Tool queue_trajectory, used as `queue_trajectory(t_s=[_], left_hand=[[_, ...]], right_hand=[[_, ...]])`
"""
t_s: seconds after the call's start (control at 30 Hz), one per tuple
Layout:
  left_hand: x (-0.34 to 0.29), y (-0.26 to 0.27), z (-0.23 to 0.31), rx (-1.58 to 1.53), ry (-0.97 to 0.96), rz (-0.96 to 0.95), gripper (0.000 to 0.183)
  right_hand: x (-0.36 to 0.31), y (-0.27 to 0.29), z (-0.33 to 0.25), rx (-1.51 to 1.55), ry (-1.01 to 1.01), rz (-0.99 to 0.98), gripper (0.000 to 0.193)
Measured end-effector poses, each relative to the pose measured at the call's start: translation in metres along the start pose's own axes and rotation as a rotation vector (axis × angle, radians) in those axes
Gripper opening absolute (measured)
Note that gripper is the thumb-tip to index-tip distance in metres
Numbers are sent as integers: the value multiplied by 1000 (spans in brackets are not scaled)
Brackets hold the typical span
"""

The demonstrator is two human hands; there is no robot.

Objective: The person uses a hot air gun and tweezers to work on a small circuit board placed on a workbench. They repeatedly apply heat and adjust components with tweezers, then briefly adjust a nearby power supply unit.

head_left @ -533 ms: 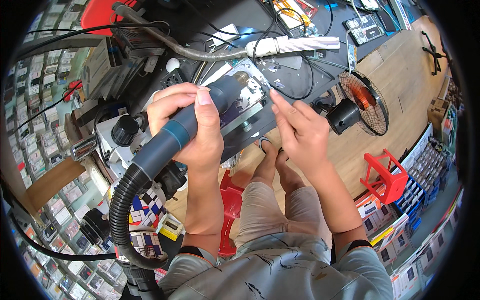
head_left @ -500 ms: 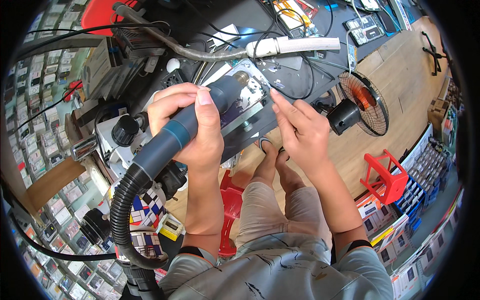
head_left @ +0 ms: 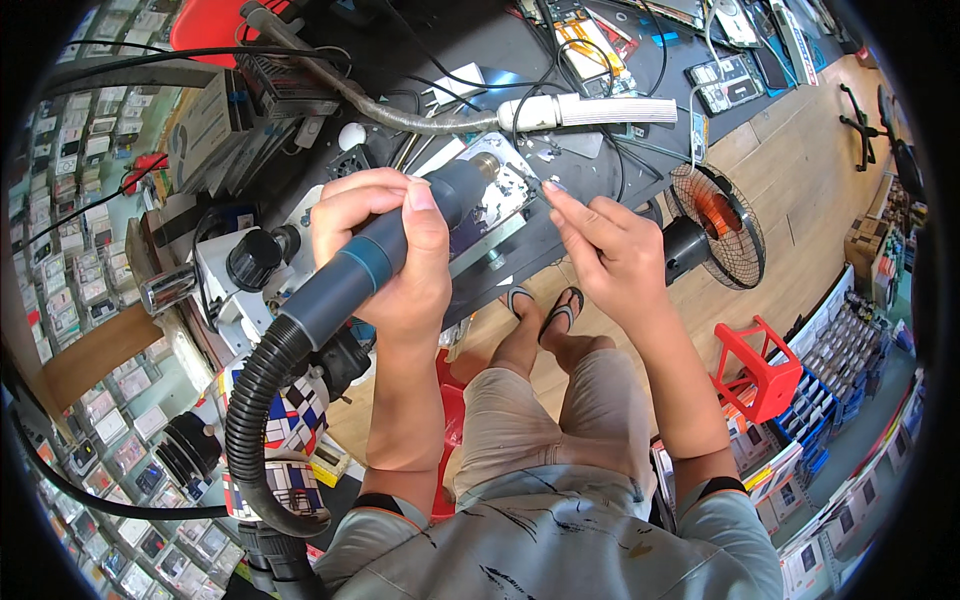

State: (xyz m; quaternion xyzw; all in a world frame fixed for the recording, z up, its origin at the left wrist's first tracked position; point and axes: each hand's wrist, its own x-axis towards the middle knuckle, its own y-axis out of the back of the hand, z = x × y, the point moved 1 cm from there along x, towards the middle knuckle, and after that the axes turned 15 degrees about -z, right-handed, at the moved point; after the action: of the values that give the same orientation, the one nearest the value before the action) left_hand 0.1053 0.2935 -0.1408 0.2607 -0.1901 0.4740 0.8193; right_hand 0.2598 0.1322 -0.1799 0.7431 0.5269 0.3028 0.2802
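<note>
Head view: the left hand (head_left: 400,250) grips a dark cylindrical handpiece (head_left: 335,285), fingers curled around the barrel and thumb pressed along its upper side. A black ribbed hose (head_left: 250,410) bends down from its rear end. The metal nozzle (head_left: 486,165) at its front end is over a metal plate (head_left: 515,195) with whitish patches, at the near edge of the dark counter (head_left: 535,255). The right hand (head_left: 620,255) is beside the plate, thumb and forefinger pinched on a slim tool (head_left: 537,183); its type cannot be determined. A white flexible tube (head_left: 610,111) extends across the counter beyond the plate. A black fan (head_left: 715,225) is near the right hand, on its right.
</note>
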Motion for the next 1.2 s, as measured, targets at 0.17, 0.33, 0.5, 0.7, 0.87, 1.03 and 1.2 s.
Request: queue_trajectory(t_s=[0.17, 0.33, 0.5, 0.7, 0.87, 1.03, 1.2], left_hand=[[1, 1, 2, 40, -3, -18, 24], [-1, -1, 4, 36, 41, 20, 24], [-2, -3, 6, 66, 44, 35, 23], [-3, -6, 10, 30, 79, 66, 22], [-2, -7, 10, 52, 73, 66, 22], [-2, -6, 10, 85, 74, 67, 22], [-1, -8, 11, 91, 79, 92, 22]], right_hand=[[3, 0, 2, -40, 41, -12, 52], [11, 11, 12, 6, 65, -91, 48], [19, 21, 25, 160, 35, -174, 50], [23, 18, 31, 25, 204, -118, 52], [29, 24, 36, 167, 139, -179, 52], [25, 21, 29, -80, 246, -140, 50], [24, 13, 33, 310, 55, -127, 40]])
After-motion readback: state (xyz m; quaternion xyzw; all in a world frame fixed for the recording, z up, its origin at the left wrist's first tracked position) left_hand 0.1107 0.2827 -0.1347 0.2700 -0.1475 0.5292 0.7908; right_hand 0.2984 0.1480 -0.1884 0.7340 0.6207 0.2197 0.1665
